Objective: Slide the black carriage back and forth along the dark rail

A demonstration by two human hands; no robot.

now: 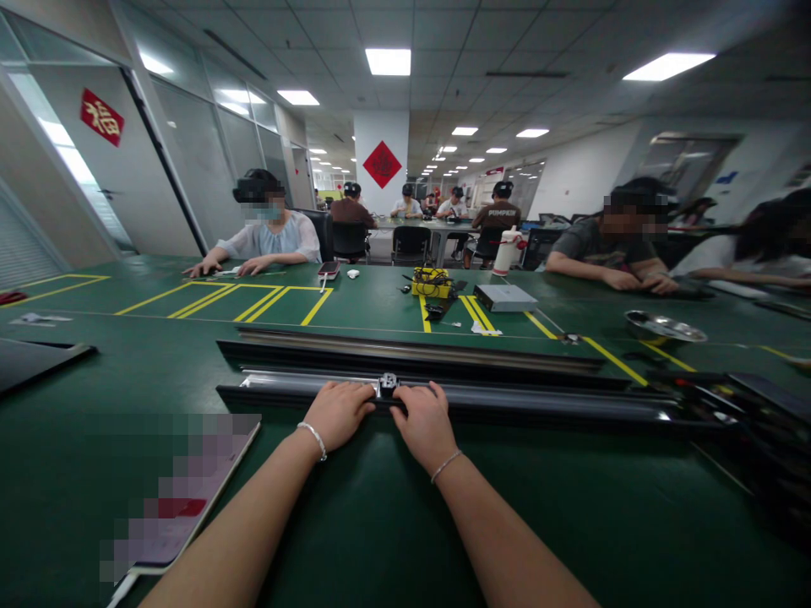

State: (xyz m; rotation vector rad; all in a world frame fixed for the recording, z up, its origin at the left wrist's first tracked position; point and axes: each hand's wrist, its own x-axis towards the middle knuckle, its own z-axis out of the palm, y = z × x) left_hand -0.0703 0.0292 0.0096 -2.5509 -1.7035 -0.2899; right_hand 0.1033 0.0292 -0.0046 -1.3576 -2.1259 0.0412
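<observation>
A long black metal rail (538, 407) with a shiny channel lies across the green table in front of me. A small silver metal fitting (388, 384) sits in the channel, between my two hands. My left hand (339, 414) is closed over the rail's near edge, its fingertips beside the fitting. On the other side, my right hand (426, 426) grips the same edge, thumb and fingers bent close to the fitting. The undersides of the fingers are hidden. A second black rail (411, 353) lies parallel just behind.
A tablet (190, 498) with a cable lies at front left, and a dark flat panel (38, 363) at far left. Black equipment (735, 422) is at right, near a metal bowl (665, 327). A grey box (505, 297) and yellow holder (432, 281) stand behind. People sit across the table.
</observation>
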